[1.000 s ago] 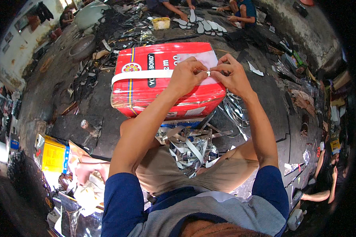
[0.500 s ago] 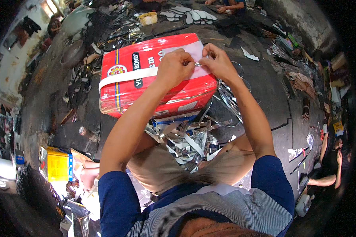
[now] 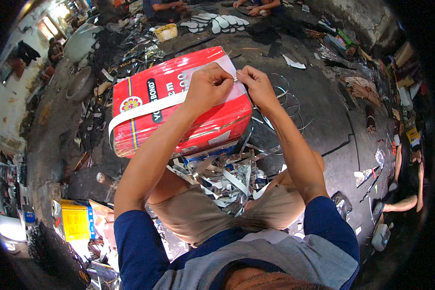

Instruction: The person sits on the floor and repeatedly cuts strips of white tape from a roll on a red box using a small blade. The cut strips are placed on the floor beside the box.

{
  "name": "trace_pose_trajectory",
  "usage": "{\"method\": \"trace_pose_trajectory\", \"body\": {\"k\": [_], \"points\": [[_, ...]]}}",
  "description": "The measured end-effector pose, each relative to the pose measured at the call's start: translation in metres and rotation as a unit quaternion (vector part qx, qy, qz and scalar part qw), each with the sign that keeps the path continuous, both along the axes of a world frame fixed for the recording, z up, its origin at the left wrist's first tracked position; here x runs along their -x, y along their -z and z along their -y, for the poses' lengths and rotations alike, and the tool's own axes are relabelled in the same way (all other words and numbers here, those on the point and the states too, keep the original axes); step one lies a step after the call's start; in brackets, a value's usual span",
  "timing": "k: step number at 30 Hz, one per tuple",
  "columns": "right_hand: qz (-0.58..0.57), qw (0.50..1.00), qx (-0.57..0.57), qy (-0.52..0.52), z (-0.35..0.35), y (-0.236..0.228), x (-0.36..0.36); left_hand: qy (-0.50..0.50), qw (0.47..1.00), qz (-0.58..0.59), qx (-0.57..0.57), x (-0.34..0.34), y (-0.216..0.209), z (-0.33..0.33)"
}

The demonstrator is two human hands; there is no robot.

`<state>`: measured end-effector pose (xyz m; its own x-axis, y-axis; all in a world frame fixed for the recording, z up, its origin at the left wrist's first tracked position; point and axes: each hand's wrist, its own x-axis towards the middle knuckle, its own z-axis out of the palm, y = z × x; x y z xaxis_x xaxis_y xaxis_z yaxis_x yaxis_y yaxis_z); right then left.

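Where it crosses the red carton, the flat white strap extends leftward from the left hand, the nearer one, its long axis slanting lower left to upper right. Both grips, left and right hand, are pinched on a small whitish piece; whether strap end, cannot tell.

Left wall: pale, stained | floor: dark, littered | window: bright, upper left
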<state>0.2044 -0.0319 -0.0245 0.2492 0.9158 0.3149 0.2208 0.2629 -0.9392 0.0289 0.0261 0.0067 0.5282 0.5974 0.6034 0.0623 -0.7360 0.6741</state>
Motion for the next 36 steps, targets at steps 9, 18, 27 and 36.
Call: {"method": "trace_pose_trajectory", "body": {"k": [9, 18, 27, 36], "points": [[-0.426, 0.879, 0.187, -0.098, 0.014, 0.0, 0.0, 0.006, 1.0, 0.018, -0.012, -0.012, 0.002, -0.005], [0.322, 0.927, 0.043, 0.186, -0.045, -0.03, -0.004, 0.004, 1.0, 0.015, -0.004, -0.015, 0.001, -0.005], [0.117, 0.977, 0.098, 0.152, -0.048, 0.099, -0.012, -0.01, 0.999, 0.0, 0.043, -0.006, 0.006, -0.012], [0.068, 0.937, 0.218, 0.265, -0.042, 0.321, -0.032, 0.023, 0.998, 0.007, 0.055, -0.021, 0.0, -0.013]]}}
